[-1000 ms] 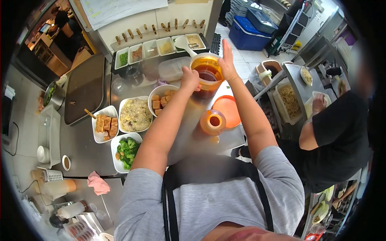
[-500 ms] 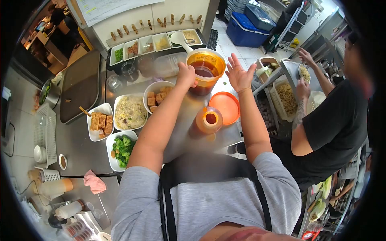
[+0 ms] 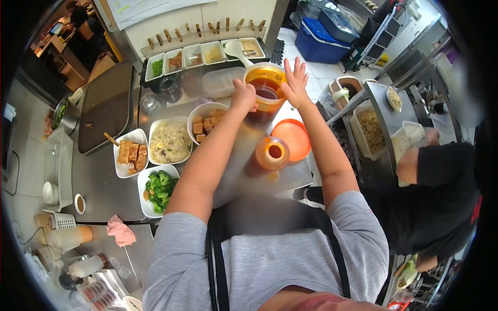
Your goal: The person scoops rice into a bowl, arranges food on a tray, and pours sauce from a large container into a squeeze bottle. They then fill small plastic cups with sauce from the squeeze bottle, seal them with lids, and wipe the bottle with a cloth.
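Currently gripping a round translucent plastic tub (image 3: 263,109), stained orange inside and partly filled with dark red-brown sauce (image 3: 267,92), by its left rim with the curled left hand (image 3: 245,97). Holding the right hand (image 3: 296,85) wide, fingers spread and thumb toward the tub, at its right rim; cannot tell whether touching or just clear. With the tub over the far part of a stainless steel desk (image 3: 225,166), cannot tell whether resting or raised. At its back left edge, a white plastic spoon-shaped utensil (image 3: 237,52). Nearer on the desk, an orange-stained translucent uncapped bottle (image 3: 263,159), mouth upward, just beside a flat round orange plastic lid (image 3: 294,139). By the left forearm (image 3: 218,150), a round white bowl (image 3: 190,123) of browned cubes (image 3: 210,124), then pale fried rice (image 3: 170,140) and green broccoli (image 3: 161,187) in white dishes (image 3: 141,192). Off to the right, bending low, a co-worker (image 3: 430,186) in black.
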`<move>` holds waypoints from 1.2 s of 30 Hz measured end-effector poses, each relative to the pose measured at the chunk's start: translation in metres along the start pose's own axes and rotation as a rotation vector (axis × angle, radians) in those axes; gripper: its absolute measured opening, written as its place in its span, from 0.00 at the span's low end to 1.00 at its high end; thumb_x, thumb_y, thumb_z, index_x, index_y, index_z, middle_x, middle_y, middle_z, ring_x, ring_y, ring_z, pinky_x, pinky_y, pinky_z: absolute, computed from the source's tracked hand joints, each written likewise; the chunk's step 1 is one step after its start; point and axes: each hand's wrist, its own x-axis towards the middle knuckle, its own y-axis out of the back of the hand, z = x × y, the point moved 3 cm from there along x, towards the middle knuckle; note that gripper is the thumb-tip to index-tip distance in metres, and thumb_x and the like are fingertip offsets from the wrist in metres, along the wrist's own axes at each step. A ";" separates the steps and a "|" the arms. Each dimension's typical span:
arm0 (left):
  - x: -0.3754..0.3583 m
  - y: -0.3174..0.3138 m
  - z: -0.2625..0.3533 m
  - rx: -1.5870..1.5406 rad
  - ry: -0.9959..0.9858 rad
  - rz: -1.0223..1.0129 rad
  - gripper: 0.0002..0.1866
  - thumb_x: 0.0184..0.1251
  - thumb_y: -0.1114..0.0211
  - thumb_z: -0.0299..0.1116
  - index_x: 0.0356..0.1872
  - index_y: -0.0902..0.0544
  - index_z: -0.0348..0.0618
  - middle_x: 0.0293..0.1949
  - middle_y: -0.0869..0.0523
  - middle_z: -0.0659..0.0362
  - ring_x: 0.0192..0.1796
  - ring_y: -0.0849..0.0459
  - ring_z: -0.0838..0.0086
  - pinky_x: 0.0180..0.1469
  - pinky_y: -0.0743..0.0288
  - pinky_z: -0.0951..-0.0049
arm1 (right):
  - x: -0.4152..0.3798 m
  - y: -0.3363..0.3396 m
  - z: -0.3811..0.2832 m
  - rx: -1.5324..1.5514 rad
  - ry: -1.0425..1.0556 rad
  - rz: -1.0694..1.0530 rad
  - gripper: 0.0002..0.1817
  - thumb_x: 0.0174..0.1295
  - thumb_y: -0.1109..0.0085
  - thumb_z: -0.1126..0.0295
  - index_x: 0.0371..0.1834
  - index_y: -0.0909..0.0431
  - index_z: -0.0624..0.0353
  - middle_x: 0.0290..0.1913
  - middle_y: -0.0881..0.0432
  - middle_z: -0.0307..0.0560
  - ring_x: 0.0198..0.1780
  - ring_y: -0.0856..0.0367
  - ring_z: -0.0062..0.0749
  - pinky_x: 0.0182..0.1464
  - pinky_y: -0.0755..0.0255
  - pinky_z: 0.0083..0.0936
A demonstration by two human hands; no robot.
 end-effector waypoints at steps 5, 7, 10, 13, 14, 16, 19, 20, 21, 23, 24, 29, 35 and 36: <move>0.001 -0.001 -0.003 -0.018 -0.005 -0.002 0.14 0.60 0.60 0.33 0.44 0.45 0.36 0.33 0.25 0.43 0.16 0.23 0.66 0.15 0.26 0.69 | -0.014 0.008 -0.003 -0.088 0.105 -0.024 0.47 0.46 0.63 0.32 0.66 0.52 0.49 0.67 0.67 0.64 0.66 0.72 0.66 0.59 0.74 0.62; 0.000 -0.001 -0.001 -0.018 -0.004 -0.001 0.15 0.60 0.60 0.33 0.44 0.45 0.36 0.34 0.25 0.43 0.16 0.23 0.66 0.15 0.26 0.69 | -0.021 0.007 0.000 -0.070 0.086 -0.054 0.47 0.46 0.63 0.32 0.66 0.52 0.49 0.67 0.67 0.64 0.66 0.72 0.66 0.59 0.75 0.62; 0.000 0.001 -0.001 -0.017 -0.002 -0.021 0.15 0.60 0.60 0.34 0.44 0.45 0.35 0.34 0.25 0.43 0.17 0.23 0.66 0.16 0.26 0.69 | -0.038 0.010 0.002 0.006 0.049 -0.107 0.48 0.45 0.62 0.31 0.66 0.53 0.50 0.67 0.68 0.64 0.66 0.73 0.65 0.59 0.75 0.61; 0.000 0.002 0.000 -0.006 -0.007 -0.020 0.15 0.60 0.60 0.33 0.45 0.45 0.35 0.34 0.25 0.44 0.17 0.22 0.66 0.16 0.25 0.70 | -0.055 0.014 0.006 -0.041 0.050 -0.167 0.49 0.45 0.62 0.31 0.67 0.56 0.49 0.67 0.68 0.63 0.67 0.73 0.64 0.59 0.75 0.61; -0.001 0.001 -0.001 -0.010 0.003 -0.022 0.15 0.60 0.60 0.33 0.45 0.45 0.36 0.35 0.26 0.44 0.17 0.23 0.67 0.16 0.25 0.70 | -0.060 0.015 0.006 -0.036 0.052 -0.174 0.48 0.45 0.61 0.32 0.67 0.54 0.50 0.67 0.68 0.63 0.67 0.72 0.64 0.59 0.74 0.61; 0.001 0.002 0.000 -0.016 0.015 -0.030 0.16 0.60 0.59 0.34 0.46 0.44 0.37 0.36 0.27 0.46 0.17 0.23 0.68 0.17 0.25 0.70 | -0.068 0.020 0.007 -0.031 0.056 -0.183 0.46 0.46 0.60 0.33 0.66 0.51 0.50 0.67 0.69 0.63 0.67 0.71 0.65 0.59 0.73 0.61; 0.004 0.003 -0.002 0.003 0.030 -0.036 0.16 0.60 0.59 0.34 0.46 0.44 0.37 0.36 0.27 0.47 0.17 0.23 0.68 0.18 0.25 0.70 | -0.093 0.026 0.024 -0.166 0.038 -0.382 0.41 0.47 0.55 0.37 0.61 0.40 0.52 0.67 0.68 0.62 0.67 0.69 0.61 0.59 0.71 0.63; 0.006 0.005 -0.002 0.033 0.022 -0.038 0.16 0.60 0.59 0.35 0.46 0.43 0.37 0.35 0.27 0.47 0.17 0.23 0.69 0.18 0.25 0.70 | -0.102 0.029 0.034 -0.156 -0.056 -0.350 0.39 0.48 0.54 0.39 0.59 0.37 0.54 0.66 0.63 0.64 0.67 0.63 0.58 0.59 0.66 0.60; 0.007 0.006 -0.001 0.060 0.014 -0.038 0.16 0.60 0.58 0.35 0.46 0.42 0.37 0.35 0.26 0.48 0.17 0.23 0.69 0.18 0.25 0.71 | -0.111 0.032 0.046 -0.148 -0.146 -0.319 0.37 0.48 0.53 0.40 0.56 0.35 0.55 0.65 0.58 0.65 0.66 0.57 0.56 0.60 0.61 0.57; 0.012 0.009 0.001 0.107 -0.007 -0.042 0.16 0.61 0.58 0.36 0.46 0.41 0.37 0.34 0.26 0.49 0.17 0.23 0.70 0.18 0.25 0.71 | -0.126 0.034 0.070 -0.019 -0.394 -0.214 0.35 0.49 0.51 0.42 0.53 0.31 0.58 0.60 0.45 0.66 0.63 0.45 0.51 0.59 0.51 0.48; 0.014 0.012 0.002 0.133 -0.017 -0.051 0.16 0.61 0.58 0.36 0.45 0.40 0.37 0.34 0.25 0.49 0.17 0.23 0.71 0.19 0.25 0.71 | -0.135 0.032 0.081 0.104 -0.558 -0.138 0.34 0.49 0.50 0.43 0.52 0.30 0.60 0.56 0.38 0.66 0.59 0.39 0.49 0.57 0.45 0.43; 0.015 0.016 0.005 0.176 -0.037 -0.062 0.17 0.63 0.56 0.41 0.44 0.36 0.38 0.32 0.25 0.52 0.17 0.25 0.73 0.19 0.26 0.73 | -0.179 -0.001 0.118 0.097 -0.922 -0.444 0.28 0.50 0.50 0.47 0.33 0.22 0.66 0.32 0.21 0.61 0.39 0.22 0.46 0.43 0.31 0.31; 0.000 0.022 0.003 0.039 0.040 -0.104 0.23 0.63 0.54 0.51 0.44 0.35 0.40 0.33 0.29 0.56 0.24 0.24 0.74 0.25 0.26 0.73 | -0.181 0.008 0.118 0.123 -0.917 -0.290 0.25 0.51 0.49 0.51 0.24 0.24 0.69 0.24 0.22 0.58 0.29 0.22 0.42 0.34 0.31 0.33; -0.004 0.027 0.003 0.023 0.009 -0.082 0.22 0.63 0.53 0.50 0.45 0.35 0.41 0.33 0.29 0.57 0.26 0.24 0.74 0.27 0.26 0.73 | -0.174 0.016 0.123 0.140 -0.944 -0.253 0.24 0.51 0.49 0.52 0.23 0.24 0.69 0.23 0.22 0.56 0.28 0.23 0.40 0.33 0.32 0.32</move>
